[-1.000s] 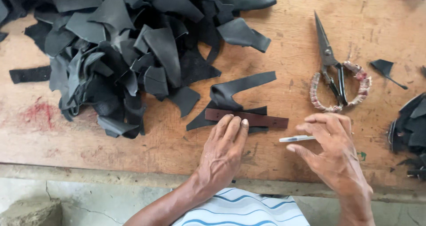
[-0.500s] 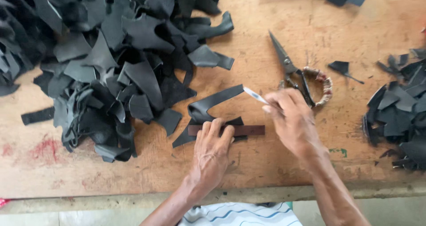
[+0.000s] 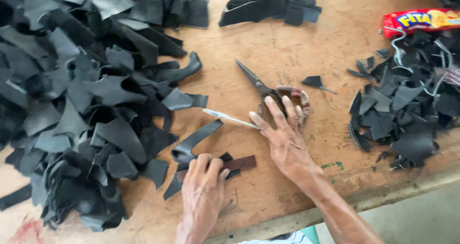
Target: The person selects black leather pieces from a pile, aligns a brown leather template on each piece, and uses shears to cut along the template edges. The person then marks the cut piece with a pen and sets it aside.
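Brown strip (image 3: 238, 163) lies near the table edge (image 3: 287, 220), left hand (image 3: 203, 196) flat on it, right hand (image 3: 283, 138) pinching a pen (image 3: 229, 118).

Left hand (image 3: 203, 189) covering part of the brown strip (image 3: 239, 163), scissors' handles (image 3: 299, 100) lying partly hidden under right hand (image 3: 285, 138), black scrap heap (image 3: 72, 105) running off left edge, red packet (image 3: 421, 20) being cut off at right.

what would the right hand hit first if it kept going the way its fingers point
The right hand points up the table; its fingertips already lie on the scissors, at the wrapped handle loops, so that comes first.
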{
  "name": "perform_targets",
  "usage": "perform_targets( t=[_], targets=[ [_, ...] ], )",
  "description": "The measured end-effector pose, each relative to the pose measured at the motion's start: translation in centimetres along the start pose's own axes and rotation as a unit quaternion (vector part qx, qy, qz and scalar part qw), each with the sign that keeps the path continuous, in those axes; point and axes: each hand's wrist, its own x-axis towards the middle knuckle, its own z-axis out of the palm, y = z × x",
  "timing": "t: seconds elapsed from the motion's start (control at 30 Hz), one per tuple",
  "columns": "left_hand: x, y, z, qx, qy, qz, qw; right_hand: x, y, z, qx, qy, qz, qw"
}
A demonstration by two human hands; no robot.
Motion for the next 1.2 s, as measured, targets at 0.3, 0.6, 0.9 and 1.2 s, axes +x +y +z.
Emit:
perform_targets(
  t=[0.3,0.6,0.9,1.2],
  targets=[
    [0.6,0.8,0.8,0.009,-0.056,-0.073,0.996,3.0,0.0,-1.2,0.050,0.065,0.036,0.996],
    [1.0,0.6,1.4,0.009,-0.096,-0.111,0.989,-4.9,2.0,-5.4,0.139,0.125,0.103,0.977],
    [1.1,0.8,1.8,0.041,-0.147,-0.176,0.973,-9.5,9.1,-9.9,-0.072,0.190,0.337,0.919],
    [2.0,0.8,1.4,0.048,-0.180,-0.174,0.967,-9.8,10.4,-7.9,0.060,0.229,0.293,0.926]
  ],
)
